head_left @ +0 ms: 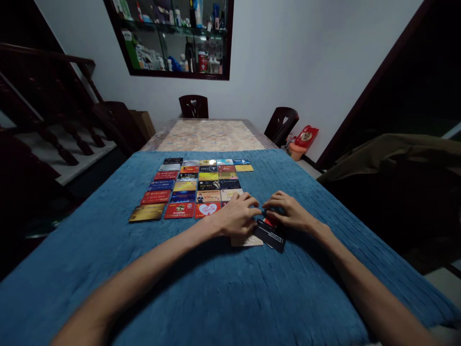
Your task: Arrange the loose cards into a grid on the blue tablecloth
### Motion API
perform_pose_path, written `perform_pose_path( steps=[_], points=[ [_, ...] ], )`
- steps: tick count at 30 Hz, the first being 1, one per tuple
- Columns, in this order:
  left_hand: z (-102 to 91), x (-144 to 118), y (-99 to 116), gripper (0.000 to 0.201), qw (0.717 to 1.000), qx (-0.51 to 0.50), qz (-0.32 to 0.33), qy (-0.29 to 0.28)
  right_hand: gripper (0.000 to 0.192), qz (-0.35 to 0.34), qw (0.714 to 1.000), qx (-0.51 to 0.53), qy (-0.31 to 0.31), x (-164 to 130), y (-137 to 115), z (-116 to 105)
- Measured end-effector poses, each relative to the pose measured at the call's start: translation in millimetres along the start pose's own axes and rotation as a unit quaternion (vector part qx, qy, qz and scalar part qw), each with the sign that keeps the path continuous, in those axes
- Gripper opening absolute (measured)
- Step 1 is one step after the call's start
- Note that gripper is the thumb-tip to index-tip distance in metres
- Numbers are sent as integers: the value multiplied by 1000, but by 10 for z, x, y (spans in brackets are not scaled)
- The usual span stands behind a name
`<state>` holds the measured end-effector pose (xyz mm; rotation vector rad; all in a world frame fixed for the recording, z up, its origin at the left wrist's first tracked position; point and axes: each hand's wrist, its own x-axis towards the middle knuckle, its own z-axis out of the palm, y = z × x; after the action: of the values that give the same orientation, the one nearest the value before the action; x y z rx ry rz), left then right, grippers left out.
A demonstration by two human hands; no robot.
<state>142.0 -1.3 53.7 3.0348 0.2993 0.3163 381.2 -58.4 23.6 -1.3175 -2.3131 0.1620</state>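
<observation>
My left hand (236, 214) is over the right end of the nearest card row, its fingers bent; what is under the fingertips is hidden. A cream card (248, 241) pokes out below that hand. Just to the right, my right hand (288, 211) curls its fingers and thumb around a red card (271, 221), partly covered. A black card with pale print (271, 235) lies tilted between and below the hands. Plastic cards stand in rows to the left, among them a gold card (147, 213), a red card with a white heart (208, 209) and a yellow card (244, 168).
A blue cloth (201, 293) covers the near part of the table, with the patterned tabletop (212, 134) beyond it. Dark chairs (282, 124) stand around the table. Draped brown fabric (396, 156) is on the right. A shelf niche (176, 30) is in the far wall.
</observation>
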Motion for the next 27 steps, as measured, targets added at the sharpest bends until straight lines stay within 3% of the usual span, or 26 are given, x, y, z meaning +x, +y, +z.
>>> perform_pose_path(
  steps=[5,10,27],
  points=[
    [-60,137,187,31,998,-32,16,-51,16,18,1000,17,-13,-78,-56,-48],
    [0,155,198,26,995,-38,18,-93,17,32,999,23,-13,-99,-67,-45],
    [71,137,155,25,994,-30,7,-107,14,38,997,-13,-61,-105,-113,-18]
  ],
)
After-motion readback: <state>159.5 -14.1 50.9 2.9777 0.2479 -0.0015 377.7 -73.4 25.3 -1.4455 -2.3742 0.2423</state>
